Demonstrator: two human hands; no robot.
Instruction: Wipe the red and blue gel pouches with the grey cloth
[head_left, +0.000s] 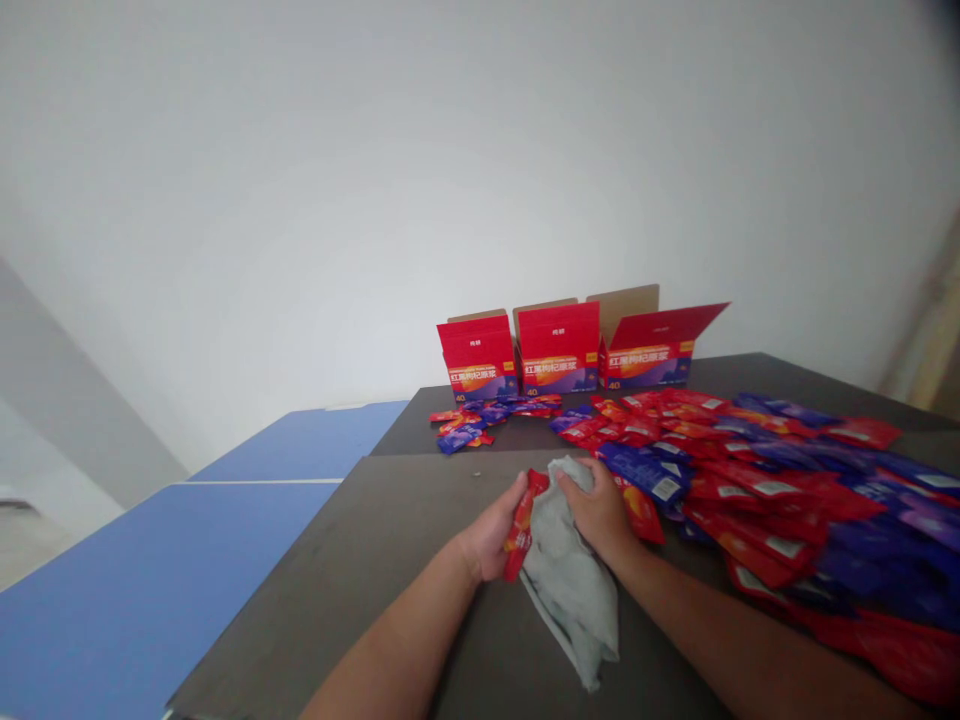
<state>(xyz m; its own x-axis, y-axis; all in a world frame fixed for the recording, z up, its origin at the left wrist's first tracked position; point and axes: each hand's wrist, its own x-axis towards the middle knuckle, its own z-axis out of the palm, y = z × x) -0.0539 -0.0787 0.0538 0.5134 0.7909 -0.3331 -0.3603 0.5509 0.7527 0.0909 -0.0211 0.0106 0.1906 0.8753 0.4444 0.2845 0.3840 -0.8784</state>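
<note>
Red foil sachet (pixel 523 525) sits grasped in the left hand (pixel 487 530), over the dark tabletop (pixel 337 640). Right hand (pixel 596 510) has its fingers clenched on a grey cloth (pixel 570 590) (crumpled, touching the sachet), just beside a heaped pile of sachets (pixel 772 510).

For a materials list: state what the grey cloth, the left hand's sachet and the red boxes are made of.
The grey cloth looks like soft matte fabric, given its loose folds; fibre unclear. The red sachet seems glossy plastic or foil film, shining along its creases. The red boxes are printed cardboard, showing bare brown board inside their flaps.
</note>
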